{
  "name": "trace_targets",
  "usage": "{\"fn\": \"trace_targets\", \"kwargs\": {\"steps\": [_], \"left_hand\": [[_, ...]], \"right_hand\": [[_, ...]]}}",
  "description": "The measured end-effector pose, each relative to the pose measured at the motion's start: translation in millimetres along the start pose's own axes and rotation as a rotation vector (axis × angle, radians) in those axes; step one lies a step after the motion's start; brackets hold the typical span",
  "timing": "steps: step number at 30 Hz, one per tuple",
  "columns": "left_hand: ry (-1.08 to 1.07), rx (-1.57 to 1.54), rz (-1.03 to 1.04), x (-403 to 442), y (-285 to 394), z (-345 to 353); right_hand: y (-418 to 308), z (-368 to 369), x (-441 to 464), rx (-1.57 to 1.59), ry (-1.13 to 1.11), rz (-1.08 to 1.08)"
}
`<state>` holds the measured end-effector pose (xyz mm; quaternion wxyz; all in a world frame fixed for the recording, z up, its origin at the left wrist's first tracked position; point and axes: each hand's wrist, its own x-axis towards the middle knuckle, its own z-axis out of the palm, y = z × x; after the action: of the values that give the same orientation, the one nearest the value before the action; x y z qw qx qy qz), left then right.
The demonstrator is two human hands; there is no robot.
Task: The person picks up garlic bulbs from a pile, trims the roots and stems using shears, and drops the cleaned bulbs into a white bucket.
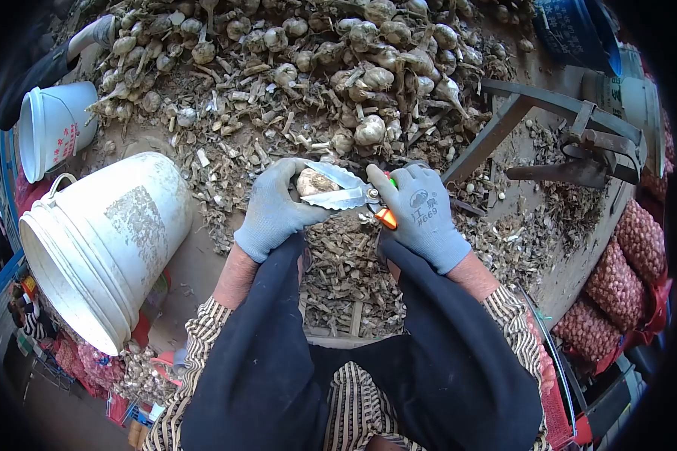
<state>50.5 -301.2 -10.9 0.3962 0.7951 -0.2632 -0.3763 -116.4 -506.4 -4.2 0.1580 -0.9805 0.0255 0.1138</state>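
Observation:
My left hand [275,208], in a grey glove, is closed around a garlic bulb [314,183]. In my gloved right hand [421,210] is a pair of shears [341,197] with orange on the handle and wavy-edged metal blades. The blades are spread apart, one above and one below the bulb, with their tips reaching toward my left fingers. Both hands are held above my knees. Beyond them lies a heap of garlic bulbs with stalks [368,75]. Cut stalk pieces and dry skins [346,263] cover the ground between my legs.
A large white bucket [120,233] lies tilted at left, and a smaller white bucket [56,128] is behind it. A metal frame [534,105] stands at right. Red net sacks of garlic [617,286] are stacked at far right. A blue bucket [575,34] sits at the back right.

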Motion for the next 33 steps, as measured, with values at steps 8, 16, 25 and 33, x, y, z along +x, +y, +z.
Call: {"fn": "trace_targets", "kwargs": {"steps": [8,16,25,33], "left_hand": [[-0.238,-0.495,-0.194,-11,4,-2],[-0.006,-1.173,-0.158,8,-33,-10],[-0.244,0.742,-0.078,112,-36,71],[-0.010,-0.896,-0.330,33,-89,-3]], "right_hand": [[33,27,-11,0.192,-0.021,-0.038],[11,62,-37,1.321,0.117,0.599],[3,65,-39,1.247,0.130,0.579],[1,43,-34,1.134,0.044,0.489]]}}
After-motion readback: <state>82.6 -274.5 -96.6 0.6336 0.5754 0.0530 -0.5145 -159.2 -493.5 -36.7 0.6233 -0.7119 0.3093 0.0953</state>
